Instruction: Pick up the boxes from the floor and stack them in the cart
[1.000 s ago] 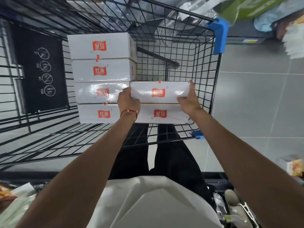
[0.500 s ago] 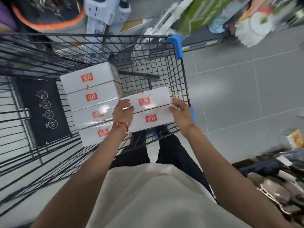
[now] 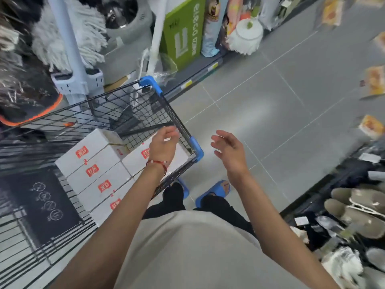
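Both hands have let go of the box they were pressing a second ago and have lifted away, and the view has swung right towards the aisle. The white boxes [image 3: 98, 176] with red labels lie inside the cart [image 3: 145, 113]. Four of them sit side by side along its left part. A further pair [image 3: 139, 159] lies just beside them, against the near right corner and partly hidden by the left wrist. The left hand [image 3: 163, 146] hovers above that pair, close to the cart's right wire wall, fingers loosely curled and gripping nothing. A red bracelet [image 3: 158, 163] circles its wrist. The right hand [image 3: 229, 151] hangs outside the cart over the floor [image 3: 270, 105], released, fingers relaxed and slightly spread, well apart from any box. A blue corner guard [image 3: 198, 151] on the cart's rim sits between the two hands, and a second one [image 3: 150, 84] marks the far right corner. Beyond the boxes the far part of the cart's basket shows bare wire. A black sign panel [image 3: 41, 203] lies at the cart's left side. Below the hands, blue slippers [image 3: 214, 190] stand on the grey tiles just beside the cart. A wide strip of floor runs to the right of the cart. Shelves edge this strip: mops [image 3: 68, 38] and a green carton [image 3: 183, 32] stand behind the cart, and blurred packets [image 3: 373, 82] and grey slippers [image 3: 358, 207] lie at the right.
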A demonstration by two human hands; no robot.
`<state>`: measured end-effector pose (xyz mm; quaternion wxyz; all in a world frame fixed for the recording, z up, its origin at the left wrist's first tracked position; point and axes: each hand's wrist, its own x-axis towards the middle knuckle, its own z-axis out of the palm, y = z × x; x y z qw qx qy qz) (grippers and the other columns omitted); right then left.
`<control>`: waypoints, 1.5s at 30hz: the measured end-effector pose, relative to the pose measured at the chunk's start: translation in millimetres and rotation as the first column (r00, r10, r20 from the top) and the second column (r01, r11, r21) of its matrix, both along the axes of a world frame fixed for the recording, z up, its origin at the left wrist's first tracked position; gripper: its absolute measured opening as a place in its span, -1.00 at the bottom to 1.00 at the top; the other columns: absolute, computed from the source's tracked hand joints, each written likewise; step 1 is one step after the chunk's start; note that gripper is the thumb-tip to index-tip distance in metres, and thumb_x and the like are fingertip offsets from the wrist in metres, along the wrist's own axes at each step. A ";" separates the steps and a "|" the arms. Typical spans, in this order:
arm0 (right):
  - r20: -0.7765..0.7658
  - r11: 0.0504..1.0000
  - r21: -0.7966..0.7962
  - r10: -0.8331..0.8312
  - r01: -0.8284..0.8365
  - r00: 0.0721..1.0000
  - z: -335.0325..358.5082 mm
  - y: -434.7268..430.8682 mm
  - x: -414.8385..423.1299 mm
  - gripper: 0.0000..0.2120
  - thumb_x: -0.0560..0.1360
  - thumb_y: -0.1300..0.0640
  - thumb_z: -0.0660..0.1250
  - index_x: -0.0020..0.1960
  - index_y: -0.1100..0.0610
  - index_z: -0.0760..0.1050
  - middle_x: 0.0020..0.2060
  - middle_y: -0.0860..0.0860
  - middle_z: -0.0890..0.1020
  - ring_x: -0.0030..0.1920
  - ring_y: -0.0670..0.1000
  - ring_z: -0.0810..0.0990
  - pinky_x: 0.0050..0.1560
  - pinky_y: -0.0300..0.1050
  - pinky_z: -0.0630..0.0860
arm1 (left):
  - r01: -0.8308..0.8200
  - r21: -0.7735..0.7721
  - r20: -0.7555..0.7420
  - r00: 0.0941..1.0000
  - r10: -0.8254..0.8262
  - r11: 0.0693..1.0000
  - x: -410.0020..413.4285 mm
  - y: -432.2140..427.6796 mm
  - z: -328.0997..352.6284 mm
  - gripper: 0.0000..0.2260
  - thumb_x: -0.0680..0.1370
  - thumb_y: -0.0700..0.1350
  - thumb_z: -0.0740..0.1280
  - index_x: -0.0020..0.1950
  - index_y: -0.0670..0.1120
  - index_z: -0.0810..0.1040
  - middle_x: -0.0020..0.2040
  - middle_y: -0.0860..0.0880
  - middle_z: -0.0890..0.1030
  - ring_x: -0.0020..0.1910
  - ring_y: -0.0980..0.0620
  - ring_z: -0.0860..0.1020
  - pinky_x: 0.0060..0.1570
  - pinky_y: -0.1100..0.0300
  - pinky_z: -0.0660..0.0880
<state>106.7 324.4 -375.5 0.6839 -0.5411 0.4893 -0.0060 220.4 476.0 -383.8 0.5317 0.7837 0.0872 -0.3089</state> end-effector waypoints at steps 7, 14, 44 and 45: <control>0.059 0.977 0.049 -0.211 0.208 0.976 21.3 -73.3 -77.2 -0.76 0.65 0.24 0.29 0.28 0.07 0.57 0.17 0.05 0.70 0.14 0.04 0.67 0.27 0.01 0.55 | 0.266 -0.024 0.056 0.963 -0.264 0.964 -58.4 -114.0 25.4 -0.77 0.60 -0.28 0.31 0.22 -0.11 0.58 0.09 -0.07 0.64 0.00 0.09 0.55 0.03 0.23 0.44; 0.118 0.915 0.025 -0.402 0.402 0.908 38.6 -142.5 -141.5 -0.81 0.65 0.24 0.30 0.17 0.00 0.57 0.13 0.10 0.68 0.05 -0.01 0.64 0.24 -0.01 0.54 | 0.519 -0.066 0.041 0.855 -0.517 0.852 -116.1 -220.9 40.5 -0.79 0.61 -0.25 0.31 0.20 -0.06 0.58 0.07 -0.03 0.64 -0.04 0.10 0.56 -0.04 0.30 0.45; 0.103 0.581 0.030 -0.811 0.813 0.576 52.7 -499.6 -62.9 -0.83 0.62 0.18 0.35 0.18 0.00 0.59 0.13 0.04 0.71 0.03 -0.06 0.67 0.13 -0.14 0.55 | 0.860 -0.099 0.051 0.506 -0.861 0.500 -0.5 -654.6 44.8 -0.83 0.62 -0.14 0.33 0.19 -0.02 0.61 0.13 -0.05 0.67 0.12 -0.04 0.64 0.03 0.22 0.47; 0.100 0.569 0.035 -0.820 0.822 0.563 51.2 -516.2 -62.7 -0.83 0.62 0.18 0.35 0.18 0.01 0.59 0.12 0.05 0.71 0.03 -0.05 0.67 0.12 -0.15 0.54 | 0.866 -0.096 0.047 0.496 -0.867 0.491 -1.0 -671.6 43.0 -0.83 0.62 -0.14 0.33 0.20 -0.03 0.61 0.14 -0.06 0.67 0.12 -0.05 0.64 0.03 0.22 0.47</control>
